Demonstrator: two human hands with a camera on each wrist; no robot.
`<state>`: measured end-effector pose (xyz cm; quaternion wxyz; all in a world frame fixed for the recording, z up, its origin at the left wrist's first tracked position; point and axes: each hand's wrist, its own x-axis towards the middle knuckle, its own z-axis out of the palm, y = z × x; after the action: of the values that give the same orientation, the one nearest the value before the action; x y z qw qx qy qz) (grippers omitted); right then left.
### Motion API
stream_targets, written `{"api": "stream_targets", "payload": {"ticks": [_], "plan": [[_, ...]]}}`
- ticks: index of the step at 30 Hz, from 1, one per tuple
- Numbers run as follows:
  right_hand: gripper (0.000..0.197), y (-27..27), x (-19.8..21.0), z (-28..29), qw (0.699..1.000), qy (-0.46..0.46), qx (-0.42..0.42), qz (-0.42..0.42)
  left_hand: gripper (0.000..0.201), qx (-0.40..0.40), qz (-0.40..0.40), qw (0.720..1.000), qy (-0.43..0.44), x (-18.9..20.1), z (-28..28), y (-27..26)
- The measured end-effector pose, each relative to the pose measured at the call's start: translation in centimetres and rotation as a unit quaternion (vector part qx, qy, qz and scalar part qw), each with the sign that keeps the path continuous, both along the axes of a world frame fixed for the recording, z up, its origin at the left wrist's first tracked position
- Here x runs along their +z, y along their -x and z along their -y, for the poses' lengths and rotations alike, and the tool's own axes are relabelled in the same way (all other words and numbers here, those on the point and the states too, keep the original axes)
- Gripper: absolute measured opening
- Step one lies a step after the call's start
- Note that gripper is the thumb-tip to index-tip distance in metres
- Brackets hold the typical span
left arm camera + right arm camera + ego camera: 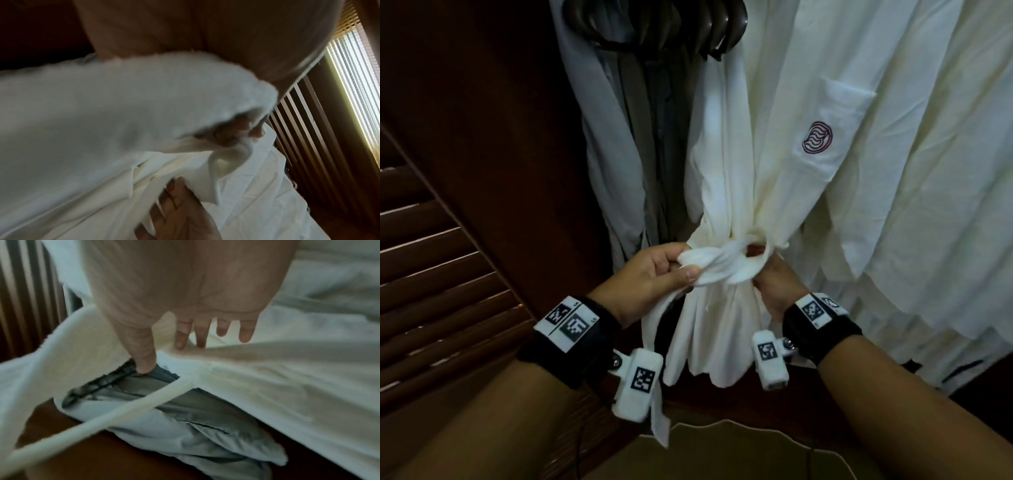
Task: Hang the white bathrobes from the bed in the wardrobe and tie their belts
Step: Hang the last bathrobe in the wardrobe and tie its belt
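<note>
Now the wardrobe (482, 120) fills the view, dark wood with a louvred door (431, 291) swung out on the left, and the white bathrobes hang inside so the belts can be worked at waist height. The crested bathrobe (774, 154) hangs in the middle off a dark hanger (654, 31), its pocket logo (817, 137) facing out, another white bathrobe (928, 188) just beside it on the right and a greyer garment (602, 154) to the left. The cloth is cinched tight at the waist, so the belt (729, 263) is already wrapped and the knot looks half made. The left hand (654, 270) pinches one belt end between thumb and curled fingers, pulling it sideways to draw the loop snug. The right hand (777, 284) reaches under the gather with fingers spread and fairly straight; a fingertip pokes through the loop, probably holding it open. I can't see it gripping anything.
</note>
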<state>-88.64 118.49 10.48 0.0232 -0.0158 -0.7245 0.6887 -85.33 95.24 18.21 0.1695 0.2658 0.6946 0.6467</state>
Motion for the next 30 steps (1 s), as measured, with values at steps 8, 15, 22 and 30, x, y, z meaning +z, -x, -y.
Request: {"api": "stream_targets", "payload": {"ticks": [8, 15, 22, 30], "plan": [[0.024, 4.2, 1.2, -7.4, 0.983, 0.011, 0.015, 0.182, 0.022, 0.235, -0.145, 0.950, 0.143, -2.2, -2.0, 13.4], [0.036, 2.1, 2.2, -29.6, 0.945, 0.149, -0.245, 0.157, 0.030, 0.373, -0.010, 0.847, 0.379, -7.9, -3.1, 30.1], [0.028, 0.7, 1.7, -27.9, 0.937, -0.018, -0.303, 0.174, 0.036, 0.324, -0.012, 0.849, 0.416, -10.4, -9.2, 36.5], [0.013, -0.1, 14.2, -25.4, 0.914, -0.376, -0.148, 0.016, 0.005, 0.234, -0.284, 0.919, 0.139, -1.4, -20.8, 27.7]]}}
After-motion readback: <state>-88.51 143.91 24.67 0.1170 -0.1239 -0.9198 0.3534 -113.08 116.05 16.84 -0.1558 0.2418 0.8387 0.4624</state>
